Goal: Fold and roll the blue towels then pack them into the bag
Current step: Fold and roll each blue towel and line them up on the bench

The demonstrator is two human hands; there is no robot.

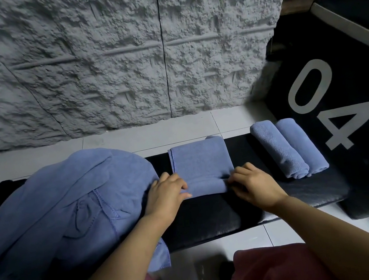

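A folded blue towel [201, 161] lies flat on the black bench [214, 217], its near end turned into a small roll. My left hand [167, 192] grips the roll's left end and my right hand [252, 182] grips its right end. Two rolled blue towels [287, 148] lie side by side on the bench to the right. A heap of loose blue towels [65, 212] covers the bench's left part, touching my left wrist. A black bag with a white "04" [341, 104] stands at the right, behind the rolled towels.
A rough grey stone wall [118, 54] rises just behind the bench. White floor tiles [153, 132] show between wall and bench and below the bench's near edge. My knees in red cloth [270, 271] sit under the bench's front.
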